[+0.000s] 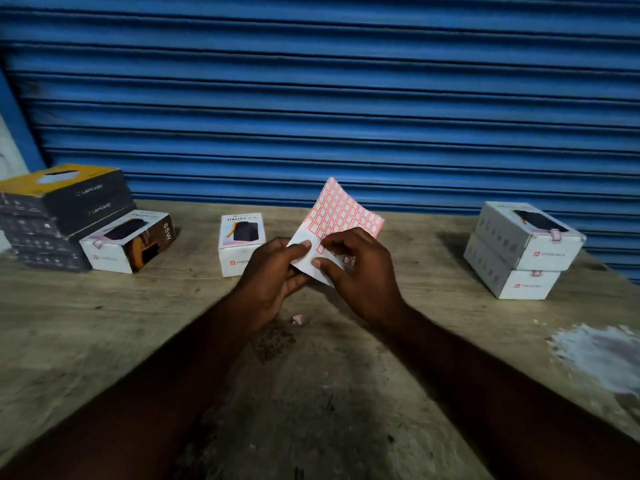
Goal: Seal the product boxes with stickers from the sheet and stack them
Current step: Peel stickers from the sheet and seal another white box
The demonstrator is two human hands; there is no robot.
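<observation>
A sticker sheet [341,216] with red-bordered white labels is held up above the table's middle. My left hand [273,275] pinches its lower left corner with the thumb on top. My right hand [356,268] grips the lower right part, its thumb and fingertips on the labels. Behind my left hand a white product box [239,244] stands upright. Two white boxes [523,251] are stacked at the right, each with a sticker across its flap. Another white box [128,242] with a sticker lies at the left.
Dark, yellow-topped boxes [62,209] are piled at the far left. A small torn sticker scrap [298,319] lies on the worn wooden table [104,323] under my hands. A blue roller shutter [329,98] closes the back. White paint stains the table's right side [602,355].
</observation>
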